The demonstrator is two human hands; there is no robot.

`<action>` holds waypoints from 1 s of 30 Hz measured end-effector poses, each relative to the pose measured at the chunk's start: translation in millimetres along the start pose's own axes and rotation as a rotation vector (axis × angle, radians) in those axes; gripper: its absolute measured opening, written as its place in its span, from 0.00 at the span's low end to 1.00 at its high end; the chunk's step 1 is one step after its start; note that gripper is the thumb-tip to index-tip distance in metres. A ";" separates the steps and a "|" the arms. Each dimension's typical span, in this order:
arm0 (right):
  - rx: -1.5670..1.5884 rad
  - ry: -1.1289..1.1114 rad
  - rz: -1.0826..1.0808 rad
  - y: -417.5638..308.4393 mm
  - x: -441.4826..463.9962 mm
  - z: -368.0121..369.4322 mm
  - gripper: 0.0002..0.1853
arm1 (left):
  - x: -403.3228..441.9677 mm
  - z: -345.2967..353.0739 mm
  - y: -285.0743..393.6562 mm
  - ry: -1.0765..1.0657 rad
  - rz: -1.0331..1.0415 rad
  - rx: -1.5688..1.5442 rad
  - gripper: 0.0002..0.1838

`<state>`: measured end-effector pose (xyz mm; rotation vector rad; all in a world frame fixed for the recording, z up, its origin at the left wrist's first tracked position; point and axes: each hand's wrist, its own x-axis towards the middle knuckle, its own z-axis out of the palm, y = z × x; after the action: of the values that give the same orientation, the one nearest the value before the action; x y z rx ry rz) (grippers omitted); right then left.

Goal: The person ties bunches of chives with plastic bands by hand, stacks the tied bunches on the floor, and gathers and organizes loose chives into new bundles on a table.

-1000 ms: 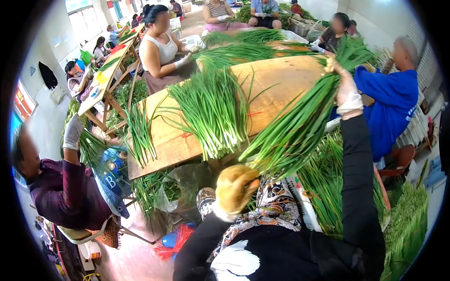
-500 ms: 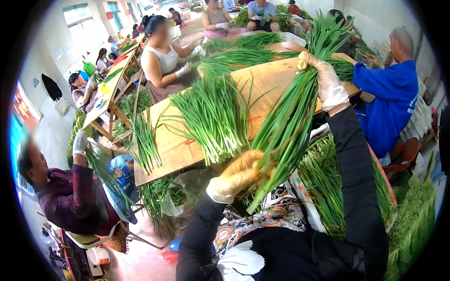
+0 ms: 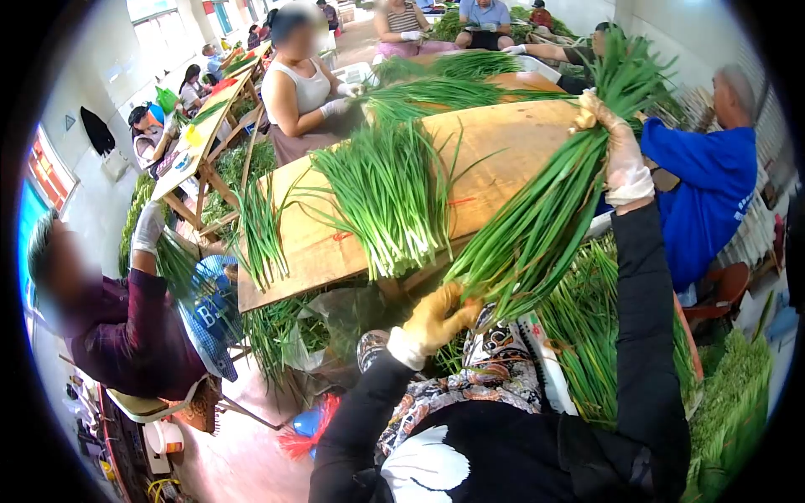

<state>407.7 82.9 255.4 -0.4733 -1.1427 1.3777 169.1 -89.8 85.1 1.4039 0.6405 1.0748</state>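
Raised at the right, my right hand (image 3: 605, 134) in a pale glove is closed round a large bunch of long green stalks (image 3: 549, 210). The bunch slants down to the left, its other part fanning out above the hand. My left hand (image 3: 438, 318), in a yellowish glove, is at the bunch's lower ends with fingers partly spread; whether it pinches a stalk cannot be made out. A thick pile of green stalks with white ends (image 3: 394, 201) lies on the wooden table (image 3: 495, 134), and a smaller pile (image 3: 262, 230) lies at its left corner.
A container of stalks (image 3: 587, 335) stands beside my right leg. A person in dark red (image 3: 134, 335) sits at the left, one in blue (image 3: 704, 184) at the right, one in a white top (image 3: 302, 92) across the table. More stalks (image 3: 453, 96) lie at the table's far end.
Since half a second ago, my right hand has moved right with the bunch, which now slants more. My left hand has shifted slightly down, its fingers more visible.
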 end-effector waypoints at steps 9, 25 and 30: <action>0.031 0.094 -0.066 -8.0 -19.4 -11.5 0.09 | 14.8 23.7 -31.9 0.645 0.078 -0.172 0.12; 0.118 0.081 -0.119 -23.2 -26.4 -34.3 0.09 | -9.4 5.0 -22.3 0.280 0.081 0.590 0.38; 0.217 -0.116 -0.141 -5.5 -30.7 -28.6 0.09 | 26.3 22.4 -9.7 0.379 -0.212 -0.698 0.34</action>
<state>440.4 63.3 236.9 -0.1558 -1.0831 1.4003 202.0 -75.5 84.6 0.5251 0.5841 1.2424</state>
